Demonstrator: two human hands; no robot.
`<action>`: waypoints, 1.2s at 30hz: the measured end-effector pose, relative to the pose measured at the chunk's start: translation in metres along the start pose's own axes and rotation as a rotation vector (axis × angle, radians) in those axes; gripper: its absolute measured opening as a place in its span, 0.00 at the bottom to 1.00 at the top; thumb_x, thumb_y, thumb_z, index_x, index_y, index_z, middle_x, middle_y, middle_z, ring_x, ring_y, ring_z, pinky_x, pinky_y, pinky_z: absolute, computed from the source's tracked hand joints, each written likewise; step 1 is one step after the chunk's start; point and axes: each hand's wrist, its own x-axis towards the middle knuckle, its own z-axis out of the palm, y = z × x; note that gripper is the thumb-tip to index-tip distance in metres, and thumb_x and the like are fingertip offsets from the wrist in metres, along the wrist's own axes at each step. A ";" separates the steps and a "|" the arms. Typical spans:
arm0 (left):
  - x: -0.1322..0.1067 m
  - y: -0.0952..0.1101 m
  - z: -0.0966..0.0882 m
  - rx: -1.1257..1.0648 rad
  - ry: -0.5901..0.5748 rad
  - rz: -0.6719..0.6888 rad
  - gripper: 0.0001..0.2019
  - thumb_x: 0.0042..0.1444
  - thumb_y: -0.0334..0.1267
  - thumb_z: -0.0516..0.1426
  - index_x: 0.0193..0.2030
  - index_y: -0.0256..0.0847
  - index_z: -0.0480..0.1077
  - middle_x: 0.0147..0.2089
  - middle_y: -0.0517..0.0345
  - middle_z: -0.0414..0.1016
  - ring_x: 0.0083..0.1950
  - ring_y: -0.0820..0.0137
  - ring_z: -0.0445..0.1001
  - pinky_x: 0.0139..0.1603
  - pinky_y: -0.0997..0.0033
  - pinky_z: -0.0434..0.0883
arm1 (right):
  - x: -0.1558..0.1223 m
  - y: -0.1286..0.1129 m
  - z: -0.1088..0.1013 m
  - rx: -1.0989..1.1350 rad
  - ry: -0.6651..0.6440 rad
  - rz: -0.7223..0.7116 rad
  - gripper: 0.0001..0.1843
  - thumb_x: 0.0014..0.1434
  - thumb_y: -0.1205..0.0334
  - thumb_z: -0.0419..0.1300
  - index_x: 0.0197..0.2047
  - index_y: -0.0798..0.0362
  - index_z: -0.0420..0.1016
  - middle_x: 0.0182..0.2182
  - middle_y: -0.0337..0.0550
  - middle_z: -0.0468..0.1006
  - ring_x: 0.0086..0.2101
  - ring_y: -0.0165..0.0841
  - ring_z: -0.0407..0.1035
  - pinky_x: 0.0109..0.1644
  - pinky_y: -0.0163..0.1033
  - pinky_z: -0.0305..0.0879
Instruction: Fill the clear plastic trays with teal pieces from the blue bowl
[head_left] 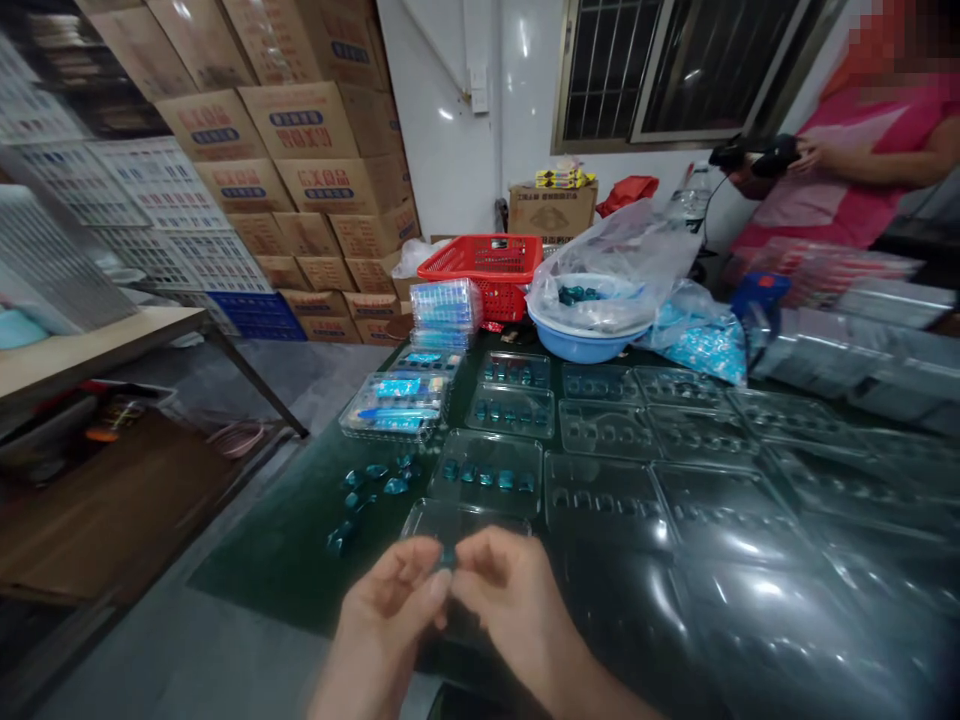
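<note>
My left hand (pixel 394 610) and my right hand (pixel 517 595) meet at the near edge of the table, thumbs and fingertips pinched together. Between them shows a small teal wrapped candy (pixel 448 557), mostly covered by the fingers. Just beyond the hands lies a clear plastic tray (pixel 427 516), partly hidden by them. Behind it, another clear tray (pixel 487 448) holds a row of teal candies (pixel 487 478). Several loose teal candies (pixel 396 486) are scattered on the dark green tabletop to the left.
Clear trays (pixel 600 470) cover the table's right side. Packed trays (pixel 397 405) are stacked at left. Behind stand a red basket (pixel 480 262), a blue basin (pixel 589 345) lined with plastic, and a bag of blue pieces (pixel 697 340). Another person (pixel 847 170) stands at far right.
</note>
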 end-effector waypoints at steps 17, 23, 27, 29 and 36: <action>-0.016 0.007 -0.011 0.368 -0.172 0.203 0.08 0.50 0.35 0.55 0.36 0.41 0.73 0.26 0.60 0.63 0.26 0.75 0.59 0.23 0.76 0.56 | -0.013 0.010 -0.005 -0.245 -0.090 -0.286 0.09 0.52 0.70 0.53 0.35 0.53 0.71 0.27 0.38 0.68 0.27 0.27 0.63 0.29 0.30 0.59; -0.016 -0.001 -0.018 0.295 -0.203 0.203 0.07 0.52 0.35 0.53 0.29 0.39 0.72 0.23 0.61 0.61 0.24 0.76 0.56 0.23 0.75 0.55 | -0.007 0.009 -0.007 -0.053 -0.227 -0.130 0.03 0.50 0.70 0.56 0.31 0.55 0.68 0.22 0.35 0.66 0.24 0.26 0.65 0.28 0.30 0.59; -0.019 -0.007 -0.021 0.128 -0.193 0.122 0.09 0.50 0.34 0.55 0.39 0.43 0.70 0.26 0.60 0.64 0.24 0.77 0.57 0.24 0.76 0.56 | -0.006 0.011 -0.007 -0.026 -0.258 -0.120 0.05 0.47 0.69 0.59 0.27 0.55 0.65 0.21 0.33 0.65 0.23 0.24 0.62 0.27 0.29 0.56; -0.021 -0.006 -0.023 0.057 -0.239 0.100 0.07 0.50 0.33 0.55 0.36 0.42 0.72 0.28 0.60 0.64 0.23 0.79 0.56 0.24 0.76 0.55 | -0.008 0.013 -0.006 -0.061 -0.268 -0.126 0.06 0.46 0.69 0.60 0.25 0.55 0.64 0.20 0.32 0.64 0.22 0.23 0.59 0.25 0.28 0.54; -0.030 -0.004 -0.023 -0.206 -0.326 -0.024 0.03 0.44 0.33 0.59 0.28 0.38 0.68 0.30 0.60 0.61 0.26 0.77 0.59 0.24 0.77 0.55 | -0.017 0.016 -0.003 -0.174 -0.334 -0.159 0.07 0.47 0.69 0.58 0.25 0.55 0.61 0.19 0.32 0.61 0.21 0.23 0.54 0.24 0.29 0.51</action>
